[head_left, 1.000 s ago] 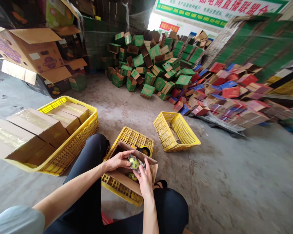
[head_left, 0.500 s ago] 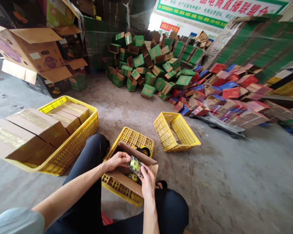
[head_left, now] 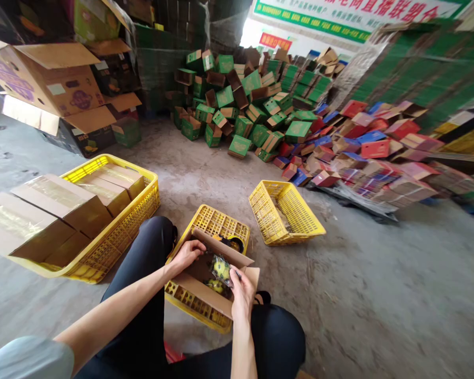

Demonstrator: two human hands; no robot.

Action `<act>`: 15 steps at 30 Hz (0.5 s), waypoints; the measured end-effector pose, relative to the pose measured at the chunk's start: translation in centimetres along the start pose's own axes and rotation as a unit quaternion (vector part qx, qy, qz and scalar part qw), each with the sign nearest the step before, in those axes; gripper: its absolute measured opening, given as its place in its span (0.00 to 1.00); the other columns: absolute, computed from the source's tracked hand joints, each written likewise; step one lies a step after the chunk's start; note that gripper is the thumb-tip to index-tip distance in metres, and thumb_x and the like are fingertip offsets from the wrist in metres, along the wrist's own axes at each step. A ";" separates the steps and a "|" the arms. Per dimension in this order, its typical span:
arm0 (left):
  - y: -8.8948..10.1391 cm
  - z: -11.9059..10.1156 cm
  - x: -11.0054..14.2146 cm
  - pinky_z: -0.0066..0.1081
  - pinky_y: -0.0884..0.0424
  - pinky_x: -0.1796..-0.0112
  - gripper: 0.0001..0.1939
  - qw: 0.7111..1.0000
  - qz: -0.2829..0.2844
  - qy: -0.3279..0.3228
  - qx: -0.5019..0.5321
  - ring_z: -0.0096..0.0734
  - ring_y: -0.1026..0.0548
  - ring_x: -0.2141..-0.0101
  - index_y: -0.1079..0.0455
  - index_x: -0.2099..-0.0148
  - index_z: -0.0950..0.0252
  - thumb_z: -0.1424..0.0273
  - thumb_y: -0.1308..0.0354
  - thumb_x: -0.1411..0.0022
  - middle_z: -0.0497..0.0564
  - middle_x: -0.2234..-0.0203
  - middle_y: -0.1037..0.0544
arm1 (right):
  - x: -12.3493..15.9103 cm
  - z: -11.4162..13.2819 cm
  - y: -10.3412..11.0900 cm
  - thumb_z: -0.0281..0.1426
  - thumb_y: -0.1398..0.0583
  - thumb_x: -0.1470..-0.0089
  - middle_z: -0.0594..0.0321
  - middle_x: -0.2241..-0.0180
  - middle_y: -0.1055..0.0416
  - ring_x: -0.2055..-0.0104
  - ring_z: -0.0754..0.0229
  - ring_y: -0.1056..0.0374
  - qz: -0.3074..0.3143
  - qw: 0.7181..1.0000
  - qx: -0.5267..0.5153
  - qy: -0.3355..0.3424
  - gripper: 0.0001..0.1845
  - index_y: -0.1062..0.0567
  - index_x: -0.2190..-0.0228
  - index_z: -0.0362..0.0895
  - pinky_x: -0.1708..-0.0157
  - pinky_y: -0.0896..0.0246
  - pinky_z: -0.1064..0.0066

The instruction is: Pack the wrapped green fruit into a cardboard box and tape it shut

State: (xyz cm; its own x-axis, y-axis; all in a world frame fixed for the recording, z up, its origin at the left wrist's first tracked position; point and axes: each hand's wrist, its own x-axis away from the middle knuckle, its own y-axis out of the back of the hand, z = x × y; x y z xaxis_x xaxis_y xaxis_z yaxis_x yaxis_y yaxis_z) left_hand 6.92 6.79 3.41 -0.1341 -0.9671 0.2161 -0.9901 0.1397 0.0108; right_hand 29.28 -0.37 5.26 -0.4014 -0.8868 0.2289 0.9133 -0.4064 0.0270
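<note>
My right hand [head_left: 242,291] grips one end of a clear wrapper with dark markings, which holds a round yellow-green fruit [head_left: 221,269]. It hangs over the mouth of an open cardboard box [head_left: 206,292]. Left of the fruit, my left hand [head_left: 188,256] has thumb and fingers pinched together above the box; whether a bit of wrapper is between them is too small to tell. Another wrapped yellow-green fruit [head_left: 215,286] lies inside the box. Under the box is an upturned yellow plastic crate [head_left: 221,223], and a yellow-and-black tape dispenser [head_left: 234,243] rests by the box's far side.
At the left, a yellow crate [head_left: 152,195] holds several taped cartons [head_left: 59,197]. Another yellow basket [head_left: 286,213] stands ahead to the right. Green boxes [head_left: 239,146] and red-and-blue boxes [head_left: 373,149] are heaped further back. Large open cartons [head_left: 59,84] are stacked at the far left.
My left hand has drawn back a little to the left, away from the fruit. The wrapped fruit has shifted slightly right and down in my right hand.
</note>
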 end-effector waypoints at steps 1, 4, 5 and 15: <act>0.2 0.1 -0.2 0.33 0.25 0.60 0.08 0.999 -0.024 -0.002 -0.020 0.37 0.22 0.63 0.24 0.59 0.67 0.73 0.42 0.40 0.54 0.64 0.20 | 0.0 -0.1 0.0 0.53 0.26 0.59 0.51 0.61 0.15 0.65 0.50 0.21 0.001 1.000 0.013 -0.003 0.32 0.13 0.59 0.42 0.69 0.26 0.66; 0.6 0.3 -0.6 0.38 0.27 0.47 0.13 0.998 -0.051 -0.017 -0.045 0.39 0.22 0.55 0.23 0.60 0.65 0.80 0.45 0.44 0.55 0.60 0.19 | 0.0 -0.3 -0.1 0.56 0.28 0.58 0.51 0.62 0.15 0.66 0.49 0.21 0.029 0.997 0.068 -0.007 0.34 0.12 0.60 0.42 0.68 0.26 0.65; 0.7 0.4 -0.5 0.39 0.30 0.42 0.14 0.997 -0.055 -0.027 -0.055 0.40 0.23 0.50 0.22 0.61 0.65 0.81 0.46 0.46 0.56 0.56 0.19 | 0.0 -0.3 -0.2 0.57 0.28 0.58 0.51 0.63 0.15 0.67 0.48 0.21 0.040 0.995 0.090 0.001 0.34 0.12 0.60 0.42 0.68 0.25 0.64; 0.1 1.4 -0.4 0.49 0.44 0.31 0.27 0.978 0.010 -0.070 -0.198 0.59 0.30 0.36 0.17 0.49 0.66 0.83 0.43 0.51 0.62 0.41 0.23 | 0.2 -0.8 -0.8 0.58 0.31 0.54 0.52 0.63 0.14 0.59 0.44 0.19 0.089 0.989 0.116 0.013 0.29 0.12 0.66 0.45 0.57 0.23 0.61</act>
State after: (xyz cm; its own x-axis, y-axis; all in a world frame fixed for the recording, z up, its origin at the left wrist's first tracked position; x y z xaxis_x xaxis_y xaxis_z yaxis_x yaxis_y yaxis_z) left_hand 6.79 6.87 1.96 -0.1858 -0.9789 0.0845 -0.8974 0.2041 0.3911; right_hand 28.41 -0.43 4.52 -0.2327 -0.9460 0.2256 0.9597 -0.1857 0.2111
